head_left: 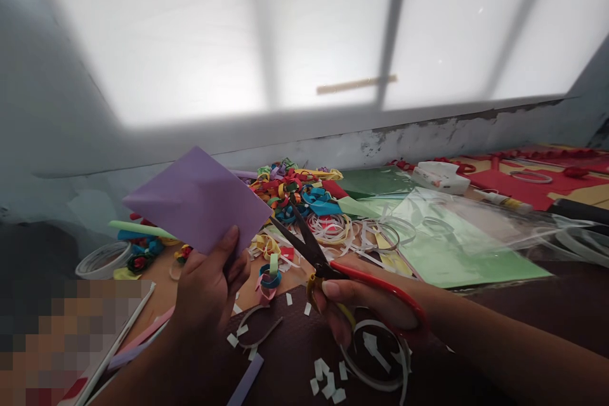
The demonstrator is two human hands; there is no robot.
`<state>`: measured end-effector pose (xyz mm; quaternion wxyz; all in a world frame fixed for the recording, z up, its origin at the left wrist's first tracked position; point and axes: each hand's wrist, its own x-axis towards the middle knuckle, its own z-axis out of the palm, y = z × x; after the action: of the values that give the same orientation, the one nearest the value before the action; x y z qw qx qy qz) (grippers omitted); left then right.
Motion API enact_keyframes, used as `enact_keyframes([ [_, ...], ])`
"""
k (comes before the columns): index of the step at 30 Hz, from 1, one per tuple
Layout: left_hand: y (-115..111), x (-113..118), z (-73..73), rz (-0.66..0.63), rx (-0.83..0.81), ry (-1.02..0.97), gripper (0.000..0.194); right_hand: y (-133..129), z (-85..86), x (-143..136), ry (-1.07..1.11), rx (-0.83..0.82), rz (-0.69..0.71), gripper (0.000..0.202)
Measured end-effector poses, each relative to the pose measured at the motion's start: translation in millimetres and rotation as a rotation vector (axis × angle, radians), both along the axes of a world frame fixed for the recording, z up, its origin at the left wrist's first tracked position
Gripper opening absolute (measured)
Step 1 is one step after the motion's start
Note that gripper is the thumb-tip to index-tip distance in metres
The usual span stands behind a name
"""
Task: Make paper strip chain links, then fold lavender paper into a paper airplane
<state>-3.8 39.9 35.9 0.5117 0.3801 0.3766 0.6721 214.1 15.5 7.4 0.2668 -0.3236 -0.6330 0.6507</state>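
Note:
My left hand (209,279) pinches a folded purple sheet of paper (197,200) by its lower corner, the sheet held up like a diamond. In my right hand (352,301) is a pair of scissors (328,266) with red and yellow handles. Its dark blades are parted and point up and left, close to the paper's right corner. I cannot tell whether the blades touch the paper. Below my right hand lie a coil of white strip (375,384) and several small white paper scraps (328,380).
A heap of colourful paper strips (290,196) lies behind my hands. Green sheets (457,254) under clear plastic are to the right, with red paper (514,185) beyond. A roll of tape (102,260) stands at the left. A bright, covered window (323,25) rises behind the table.

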Motion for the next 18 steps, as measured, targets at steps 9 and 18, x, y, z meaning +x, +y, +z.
enact_keyframes([
  [9, -2, -2, -11.0, 0.060, -0.054, 0.029, 0.041, 10, -19.6, 5, 0.181, -0.203, 0.162, 0.059],
  [18, -1, -3, -7.0, 0.048, -0.060, 0.059, 0.045, 15, -16.0, 12, 0.313, -0.130, 0.267, 0.068],
])
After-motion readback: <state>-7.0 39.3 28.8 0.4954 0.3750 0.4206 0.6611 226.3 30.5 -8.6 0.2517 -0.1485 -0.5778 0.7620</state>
